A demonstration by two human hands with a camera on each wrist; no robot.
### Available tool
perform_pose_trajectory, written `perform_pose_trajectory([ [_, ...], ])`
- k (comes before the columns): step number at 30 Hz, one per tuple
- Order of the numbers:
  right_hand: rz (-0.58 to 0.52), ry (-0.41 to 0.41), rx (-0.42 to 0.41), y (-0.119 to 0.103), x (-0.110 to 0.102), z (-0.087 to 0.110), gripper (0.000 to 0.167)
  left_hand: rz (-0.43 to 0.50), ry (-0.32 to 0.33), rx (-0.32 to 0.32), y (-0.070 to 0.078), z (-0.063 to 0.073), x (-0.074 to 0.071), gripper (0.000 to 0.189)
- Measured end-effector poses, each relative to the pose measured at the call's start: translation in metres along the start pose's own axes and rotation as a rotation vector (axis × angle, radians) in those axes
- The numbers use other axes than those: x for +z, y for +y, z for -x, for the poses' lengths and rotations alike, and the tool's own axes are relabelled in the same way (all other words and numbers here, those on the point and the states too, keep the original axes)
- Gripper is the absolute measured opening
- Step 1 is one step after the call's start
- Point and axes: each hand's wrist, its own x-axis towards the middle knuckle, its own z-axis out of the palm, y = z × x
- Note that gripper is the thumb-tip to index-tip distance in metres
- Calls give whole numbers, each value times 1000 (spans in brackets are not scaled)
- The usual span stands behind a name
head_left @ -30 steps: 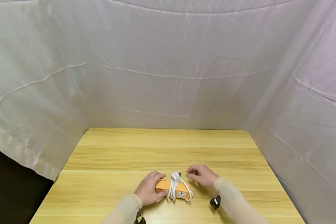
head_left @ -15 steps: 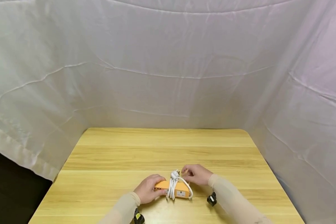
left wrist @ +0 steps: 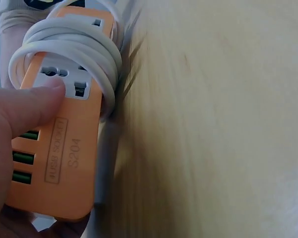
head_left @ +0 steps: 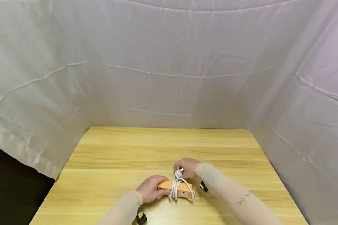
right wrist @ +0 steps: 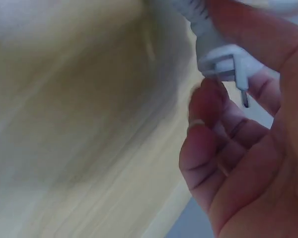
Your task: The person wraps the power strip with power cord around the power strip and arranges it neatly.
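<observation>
An orange power strip [head_left: 164,185] with white sockets lies on the table, a white cord [head_left: 174,189] wound around its middle. My left hand [head_left: 151,189] grips its left end. In the left wrist view the thumb presses on a white socket plate [left wrist: 72,91], and green USB ports [left wrist: 24,157] show beside raised lettering. At the strip's far side my right hand [head_left: 188,166] pinches the white plug [head_left: 178,173] between thumb and fingers. The plug's prongs [right wrist: 242,82] point toward the palm in the right wrist view.
The wooden table [head_left: 124,156] stretches away to a rounded back edge. Pale grey fabric [head_left: 157,97] hangs behind it and along both sides. A dark gap [head_left: 14,187] shows at the lower left. Small black devices are strapped at both wrists.
My right hand has moved left from beside the strip and taken hold of the plug, which is now tilted with its prongs turned up. The left hand keeps its grip on the strip.
</observation>
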Motion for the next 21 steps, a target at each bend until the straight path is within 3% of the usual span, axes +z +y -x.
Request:
perform_pose_trajectory([
  [4,-61,56,62,7,-4,7,16,40,20,-52,0,2,0,34],
  [10,-112,140,196,12,-6,16,29,81,71,-92,3,4,-6,36],
  [21,-42,296,399,-3,-9,14,37,-173,219,-31,15,2,-8,38],
])
